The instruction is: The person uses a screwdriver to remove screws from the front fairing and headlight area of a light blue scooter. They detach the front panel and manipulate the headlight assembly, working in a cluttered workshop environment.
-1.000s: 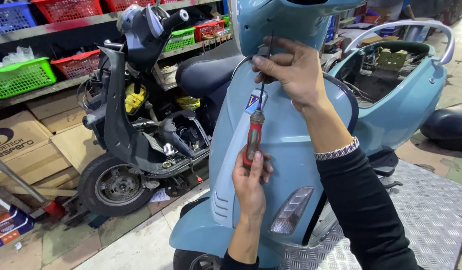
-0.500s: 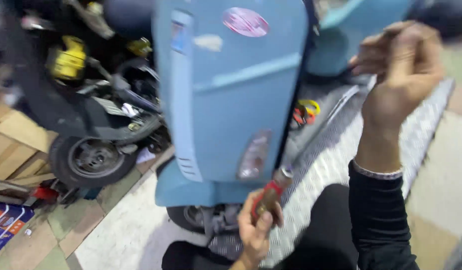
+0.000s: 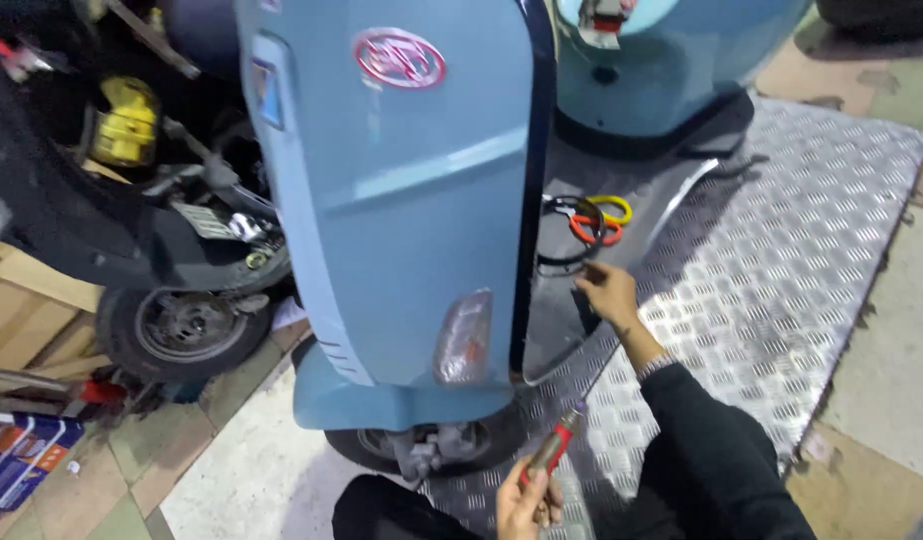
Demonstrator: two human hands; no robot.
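Head view: down low beside the blue scooter, screwdriver in hand, nothing opened up yet.

Left hand wrapped shut around the red screwdriver handle, just below the scooter's front wheel, shaft angled up toward the right wrist and touching nothing. Right hand down at the scooter's footboard, fingers curled loosely and resting on the dark edge; can't tell if anything small is pinched in there. Colored rings lying on the footboard just past that hand. Front panel looks fully on, lamp in place. Judging by that, pretty early: tool ready but not set on any fastener, so the real undoing looks left to do. Stripped black scooter parked off the blue one's other side.
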